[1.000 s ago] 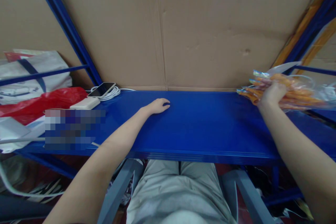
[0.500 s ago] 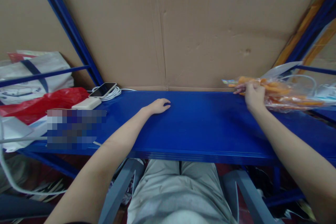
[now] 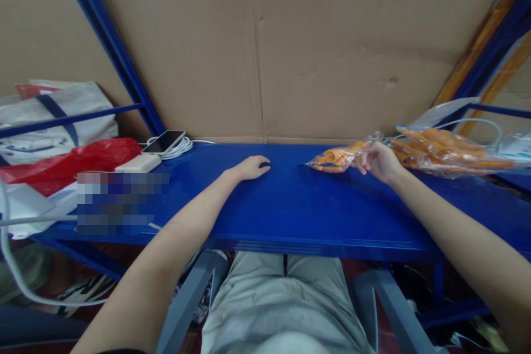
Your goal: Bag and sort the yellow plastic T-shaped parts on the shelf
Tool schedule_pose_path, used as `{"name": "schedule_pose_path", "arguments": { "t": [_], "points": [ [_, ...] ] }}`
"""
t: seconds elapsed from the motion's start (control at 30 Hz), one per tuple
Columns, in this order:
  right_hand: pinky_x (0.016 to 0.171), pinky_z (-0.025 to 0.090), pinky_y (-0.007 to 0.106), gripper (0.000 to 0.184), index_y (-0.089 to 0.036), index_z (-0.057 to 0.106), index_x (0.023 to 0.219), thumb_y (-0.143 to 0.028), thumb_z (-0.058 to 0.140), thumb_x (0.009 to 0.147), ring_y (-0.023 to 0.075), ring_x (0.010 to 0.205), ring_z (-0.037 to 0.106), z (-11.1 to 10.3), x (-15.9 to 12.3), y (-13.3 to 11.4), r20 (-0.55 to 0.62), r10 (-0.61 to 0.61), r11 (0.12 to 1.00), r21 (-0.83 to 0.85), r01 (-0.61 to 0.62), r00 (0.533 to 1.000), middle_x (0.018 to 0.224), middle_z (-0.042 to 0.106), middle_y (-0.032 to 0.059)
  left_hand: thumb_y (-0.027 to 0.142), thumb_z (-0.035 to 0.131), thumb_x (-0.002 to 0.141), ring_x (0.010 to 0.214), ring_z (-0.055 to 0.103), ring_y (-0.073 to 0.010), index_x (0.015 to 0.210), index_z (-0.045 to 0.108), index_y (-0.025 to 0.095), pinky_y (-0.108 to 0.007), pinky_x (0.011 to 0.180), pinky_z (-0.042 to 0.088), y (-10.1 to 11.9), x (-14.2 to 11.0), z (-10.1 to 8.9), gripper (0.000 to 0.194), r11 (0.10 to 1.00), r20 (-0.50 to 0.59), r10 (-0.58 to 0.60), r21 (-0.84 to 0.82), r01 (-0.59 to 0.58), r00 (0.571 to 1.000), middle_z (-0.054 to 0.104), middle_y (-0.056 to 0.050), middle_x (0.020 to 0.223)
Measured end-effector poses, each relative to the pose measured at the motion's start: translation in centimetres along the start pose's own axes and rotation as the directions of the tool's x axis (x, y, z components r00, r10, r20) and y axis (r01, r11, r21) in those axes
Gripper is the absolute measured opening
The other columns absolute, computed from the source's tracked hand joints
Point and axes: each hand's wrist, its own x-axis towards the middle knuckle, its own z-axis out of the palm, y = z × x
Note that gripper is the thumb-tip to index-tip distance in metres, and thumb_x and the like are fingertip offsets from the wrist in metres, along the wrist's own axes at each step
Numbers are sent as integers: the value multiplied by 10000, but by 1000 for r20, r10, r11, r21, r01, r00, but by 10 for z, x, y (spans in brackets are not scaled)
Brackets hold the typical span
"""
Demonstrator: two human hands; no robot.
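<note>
My left hand (image 3: 250,168) rests on the blue tabletop (image 3: 286,210) near the middle, holding nothing, its thumb and fingers loosely curved and apart. To its right, my right hand (image 3: 380,162) pinches the right end of a clear plastic packet with an orange item inside (image 3: 335,159). The packet's other end points left, over the tabletop; what the orange item is, I cannot make out. Just behind and right of that hand lies a pile of similar orange packets (image 3: 446,149) in shiny clear wrapping.
A phone (image 3: 164,142) lies on a coiled white cable at the left, beside a white block (image 3: 138,164). Further left are a red plastic bag (image 3: 83,161) and a white cloth bag (image 3: 93,108). Blue frame posts (image 3: 112,38) and a cardboard wall (image 3: 323,44) stand behind.
My right hand has drawn one orange packet leftward, away from the pile and onto the tabletop. My left hand has stayed in place.
</note>
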Motion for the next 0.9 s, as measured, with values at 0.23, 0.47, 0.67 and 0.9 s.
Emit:
{"name": "schedule_pose_path", "arguments": {
  "t": [0.23,0.47,0.67,0.9],
  "points": [
    [730,607,351,358,-190,581,547,-173,426,869,141,438,568,0,5,4,41,310,948,-85,-306,950,449,542,28,359,475,949,1353,575,-244,1331,658,163,-347,1179,408,0,0,0,467,1000,5,-1,11,1,1000,637,-74,1436],
    [693,625,325,96,-159,669,911,-195,597,859,178,689,723,-5,15,18,-63,259,962,-76,-263,964,832,751,107,372,474,945,1355,573,-245,1330,659,166,-351,1181,405,-2,1,0,475,1000,3,7,8,-7,1000,634,-74,1440],
    [1125,435,601,747,-261,512,1474,-572,677,815,371,1405,501,-15,23,38,35,-64,809,-583,72,997,1526,529,158,368,470,946,1354,575,-244,1331,661,163,-348,1181,406,-1,0,0,476,1000,4,3,13,-3,1000,635,-74,1438],
    [1165,219,734,1058,-298,162,1663,-725,615,807,478,1542,141,-23,29,60,306,-153,313,-887,340,940,1715,136,155,372,492,934,1340,587,-242,1313,673,182,-348,1176,410,-1,1,1,460,1000,-9,-1,-3,1,1000,650,-67,1419]
  ]
}}
